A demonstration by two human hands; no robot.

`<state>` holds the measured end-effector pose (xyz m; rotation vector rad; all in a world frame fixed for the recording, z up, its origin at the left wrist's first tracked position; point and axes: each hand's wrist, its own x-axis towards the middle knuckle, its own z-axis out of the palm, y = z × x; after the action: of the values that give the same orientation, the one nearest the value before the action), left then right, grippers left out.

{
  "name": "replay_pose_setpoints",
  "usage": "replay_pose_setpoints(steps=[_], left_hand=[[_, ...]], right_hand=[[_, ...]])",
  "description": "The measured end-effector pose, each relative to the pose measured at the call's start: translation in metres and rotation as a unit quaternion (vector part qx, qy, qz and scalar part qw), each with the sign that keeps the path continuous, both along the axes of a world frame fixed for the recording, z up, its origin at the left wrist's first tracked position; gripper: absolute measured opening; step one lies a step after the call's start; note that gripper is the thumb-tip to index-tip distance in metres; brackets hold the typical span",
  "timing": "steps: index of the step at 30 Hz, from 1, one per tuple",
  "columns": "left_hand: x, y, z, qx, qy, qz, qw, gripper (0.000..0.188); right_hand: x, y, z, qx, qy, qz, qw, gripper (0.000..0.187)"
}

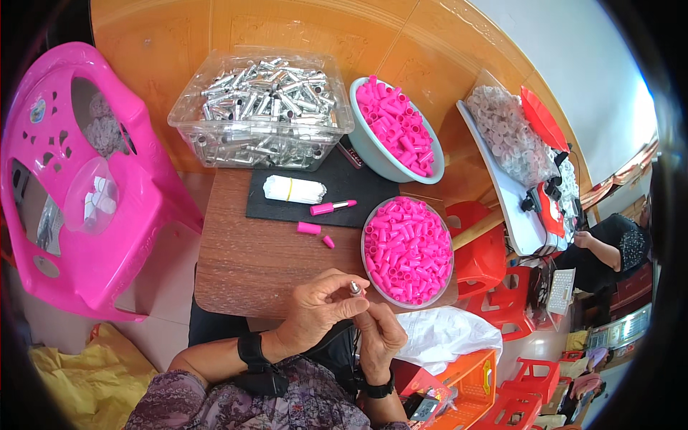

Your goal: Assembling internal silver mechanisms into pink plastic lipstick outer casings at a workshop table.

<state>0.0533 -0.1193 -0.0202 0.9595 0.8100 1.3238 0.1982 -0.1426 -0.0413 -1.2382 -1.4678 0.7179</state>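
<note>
At the table's near edge, my left hand [319,309] pinches a small silver-tipped tube [355,287] between thumb and fingers. Close against it, my right hand [380,335] has its fingers closed at the tube's lower end, which they mostly hide. Ahead on the wooden table [244,265] lie a pink tube [309,228], a small pink cap [328,242] and a pink pen-like piece with a pale tip [333,208]. A banded bundle of white sticks [294,190] rests on a dark board [261,209].
A clear bin [215,132] of silver tubes stands at the back. Beside it is a pale blue basin [365,147] of pink tubes; a round tub [367,269] of small pink caps sits right. A pink chair [136,236] stands left. Far right, another person [605,251] sits near red stools.
</note>
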Motion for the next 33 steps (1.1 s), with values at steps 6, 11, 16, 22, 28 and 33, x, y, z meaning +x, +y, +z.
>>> replay_pose_setpoints(steps=[6, 11, 16, 22, 28, 33], left_hand=[[-0.002, -0.005, -0.001, 0.061, 0.057, 0.019, 0.996, 0.024], [0.002, -0.008, -0.003, 0.086, 0.062, 0.049, 0.993, 0.024], [0.004, -0.008, -0.007, 0.128, 0.112, 0.067, 0.983, 0.025], [0.004, -0.006, -0.008, 0.16, 0.14, 0.089, 0.973, 0.024], [0.002, -0.004, -0.013, 0.16, 0.151, 0.085, 0.972, 0.024], [-0.001, -0.005, -0.01, 0.146, 0.163, 0.078, 0.973, 0.023]], right_hand=[[-0.002, -0.003, 0.005, -0.019, 0.022, -0.007, 1.0, 0.012], [-0.006, -0.003, -0.007, -0.026, 0.103, 0.01, 0.994, 0.013], [-0.003, -0.001, -0.009, -0.01, 0.073, 0.012, 0.997, 0.011], [-0.002, 0.003, -0.017, -0.019, 0.118, 0.029, 0.992, 0.009], [-0.004, 0.005, -0.023, -0.027, 0.121, 0.031, 0.992, 0.009], [-0.005, 0.005, -0.025, -0.044, 0.14, 0.037, 0.988, 0.008]])
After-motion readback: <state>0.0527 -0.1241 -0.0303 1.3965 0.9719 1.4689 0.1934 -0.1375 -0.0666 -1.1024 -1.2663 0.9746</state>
